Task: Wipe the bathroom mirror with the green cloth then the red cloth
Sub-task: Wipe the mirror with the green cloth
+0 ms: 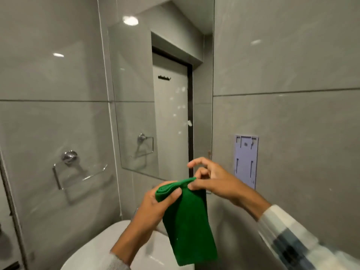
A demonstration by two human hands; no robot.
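The green cloth (190,225) hangs folded in front of me, below the mirror. My left hand (153,207) grips its rolled top edge from the left. My right hand (212,180) pinches the same top edge from the right with thumb and fingertips, other fingers spread. The bathroom mirror (161,94) is fixed to the grey tiled wall straight ahead and carries several pale smudges around its middle right. It reflects a white door with hooks. No red cloth is in view.
A white basin (101,244) sits low, under my hands. A chrome towel ring (66,168) hangs on the left wall. A pale purple wall bracket (246,160) is mounted on the tiles right of the mirror.
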